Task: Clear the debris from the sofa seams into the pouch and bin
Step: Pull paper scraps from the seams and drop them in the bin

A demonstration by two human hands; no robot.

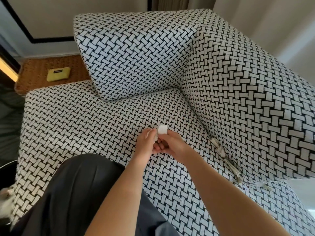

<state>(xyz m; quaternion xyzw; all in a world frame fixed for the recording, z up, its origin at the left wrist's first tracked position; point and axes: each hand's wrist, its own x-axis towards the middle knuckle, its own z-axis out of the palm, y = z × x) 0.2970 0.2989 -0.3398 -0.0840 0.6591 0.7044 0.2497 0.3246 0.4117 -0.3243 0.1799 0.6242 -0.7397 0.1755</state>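
Observation:
Both my hands meet above the sofa seat (88, 120), which is covered in a black-and-white woven pattern. My left hand (147, 142) and my right hand (172, 145) together pinch small white paper scraps (162, 129) that stick up between the fingertips. Several pale paper scraps (221, 150) lie tucked along the seam between the seat and the right armrest (247, 99). A yellow pouch (58, 74) lies on a wicker side table (34, 79) at the far left. No bin is in view.
A patterned back cushion (133, 57) leans at the rear of the seat. My knee in dark trousers (76, 193) rests on the seat's near edge. A dark object (8, 116) stands off the sofa's left side. Pale walls surround the sofa.

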